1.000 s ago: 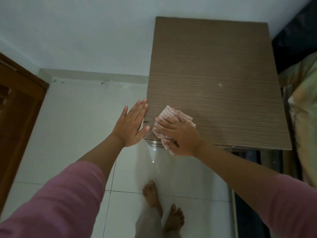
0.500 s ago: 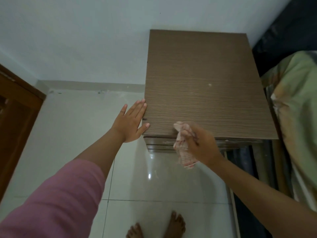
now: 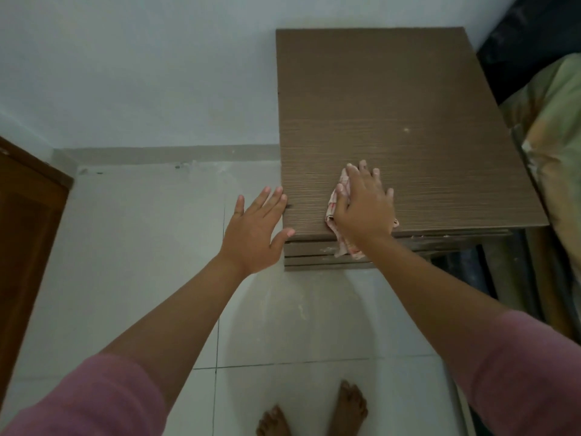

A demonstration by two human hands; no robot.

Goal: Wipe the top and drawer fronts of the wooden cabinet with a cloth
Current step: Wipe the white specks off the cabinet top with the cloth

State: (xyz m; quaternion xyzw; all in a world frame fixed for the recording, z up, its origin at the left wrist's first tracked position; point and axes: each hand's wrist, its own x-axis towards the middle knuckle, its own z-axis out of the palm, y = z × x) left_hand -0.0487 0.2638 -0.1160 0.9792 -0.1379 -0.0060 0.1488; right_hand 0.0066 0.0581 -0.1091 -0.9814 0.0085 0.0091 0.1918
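The wooden cabinet (image 3: 408, 105) stands against the white wall, its brown top seen from above. My right hand (image 3: 364, 206) lies flat with spread fingers on a pink-and-white striped cloth (image 3: 341, 196), pressing it onto the top near the front edge. One end of the cloth hangs down over the drawer fronts (image 3: 314, 259). My left hand (image 3: 256, 232) is open with straight fingers, touching the cabinet's front left corner, thumb against the front edge. A small pale speck (image 3: 406, 129) sits on the top.
A brown wooden door (image 3: 28, 234) is at the left. Bedding (image 3: 553, 146) and a dark headboard (image 3: 531, 48) press close to the cabinet's right side. White floor tiles (image 3: 141, 247) stretch below, and my bare feet (image 3: 314, 410) stand in front.
My right hand had gathered the cloth at the front edge; now it has moved back onto the top and lies flat on it. The left hand stays at the corner.
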